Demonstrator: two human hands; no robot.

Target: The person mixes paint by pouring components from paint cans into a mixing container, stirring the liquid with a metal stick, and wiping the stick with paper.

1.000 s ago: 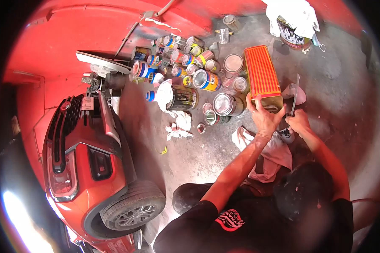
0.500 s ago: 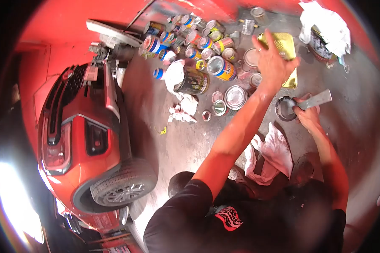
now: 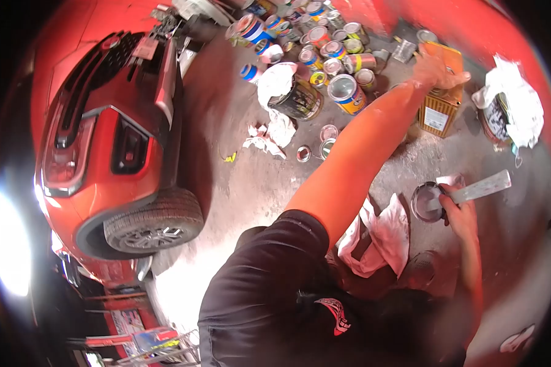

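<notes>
The right grip (image 3: 462, 213) was closed around a flat metal strip (image 3: 487, 186), beside a round can (image 3: 414, 205); the left grip (image 3: 436, 73) lay across the tin (image 3: 436, 116), though whether clamped or loose I couldn't tell. The tin was on the floor (image 3: 398, 168). The step looked like steadying it; the next move seemed to call for lifting clear without tipping. Clustered cans (image 3: 345, 93) crowded its left, a draped can (image 3: 496, 119) its right; bare floor lay nearer.

A red car (image 3: 98, 177) stands at the left, its front wheel (image 3: 154, 222) on the grey floor (image 3: 254, 199). White cloth (image 3: 521, 110) drapes over a bucket (image 3: 494, 120) near the red wall (image 3: 474, 27), and cans (image 3: 343, 89) of several sizes crowd together farther left.
</notes>
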